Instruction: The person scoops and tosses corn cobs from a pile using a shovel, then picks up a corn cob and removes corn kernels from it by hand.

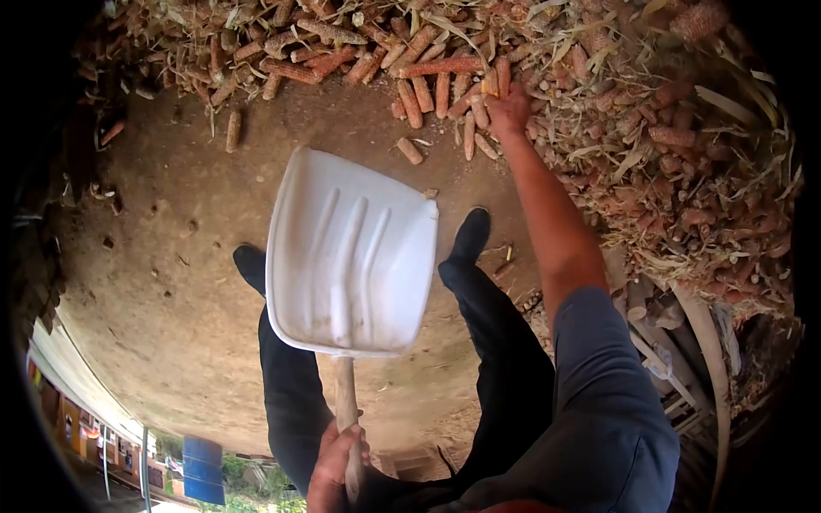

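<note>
Nearest, the wooden handle (345,395) of a white shovel (318,244) is held low between the thighs by the left hand (336,457), whose fingers are wrapped closely round the shaft; the blade is presumably steadied by this single hold, the other arm being in use elsewhere. The hollow of the shovel is turned upward, its front edge pointed toward the cobs, an attitude apparently suited to receiving loose material. Whether the blade is rested on the dirt floor (184,282) or held just above it cannot be told. The dark-trousered legs (505,342) are set apart, one on each side of the shovel, probably so that room is left for it and balance is eased. Beyond, the right hand (510,111) is stretched down to the corn cobs (410,103) at the heap's near edge, where it is brought against or among them; whether its fingers are closed on one cannot be told. To the right, cobs and dry husks (629,162) are banked together. Farthest off, at lower left because of the wide lens, a blue barrel (203,470) is seen near greenery (244,479).
</note>
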A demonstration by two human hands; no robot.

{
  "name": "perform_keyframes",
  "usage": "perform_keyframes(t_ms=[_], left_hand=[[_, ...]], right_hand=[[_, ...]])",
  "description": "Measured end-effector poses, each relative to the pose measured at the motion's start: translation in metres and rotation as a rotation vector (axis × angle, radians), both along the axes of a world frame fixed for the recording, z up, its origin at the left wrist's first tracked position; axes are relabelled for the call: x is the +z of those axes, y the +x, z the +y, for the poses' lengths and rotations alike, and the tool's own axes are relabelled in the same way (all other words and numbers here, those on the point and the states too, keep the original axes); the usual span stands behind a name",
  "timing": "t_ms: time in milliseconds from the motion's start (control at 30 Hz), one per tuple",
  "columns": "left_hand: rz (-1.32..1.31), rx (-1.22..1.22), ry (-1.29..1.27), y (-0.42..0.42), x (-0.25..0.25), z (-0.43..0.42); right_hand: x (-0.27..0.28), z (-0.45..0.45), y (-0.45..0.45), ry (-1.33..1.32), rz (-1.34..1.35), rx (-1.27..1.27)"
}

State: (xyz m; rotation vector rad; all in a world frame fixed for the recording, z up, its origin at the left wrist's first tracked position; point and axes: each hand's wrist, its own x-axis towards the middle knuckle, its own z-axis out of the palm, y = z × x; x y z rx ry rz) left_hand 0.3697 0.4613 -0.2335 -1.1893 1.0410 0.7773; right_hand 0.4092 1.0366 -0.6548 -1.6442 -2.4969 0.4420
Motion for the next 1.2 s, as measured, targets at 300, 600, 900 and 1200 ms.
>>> perform_keyframes(t_ms=[300, 600, 900, 1200], left_hand=[[0.116, -0.104, 0.056, -0.002, 0.041, -0.004], [0.328, -0.445, 0.249, -0.047, 0.187, 0.003], [0.741, -0.525, 0.357, -0.070, 0.327, -0.096], [0.813, -0.349, 0.754, -0.174, 0.431, 0.018]], right_hand=[[0.078, -0.051, 0.010, -0.979, 0.748, -0.675], [0.266, -0.120, 0.066, -1.458, 0.863, -0.688], [0.493, -0.169, 0.064, -1.568, 1.030, -0.580], [0.603, -0.198, 0.111, -1.501, 1.096, -0.555]])
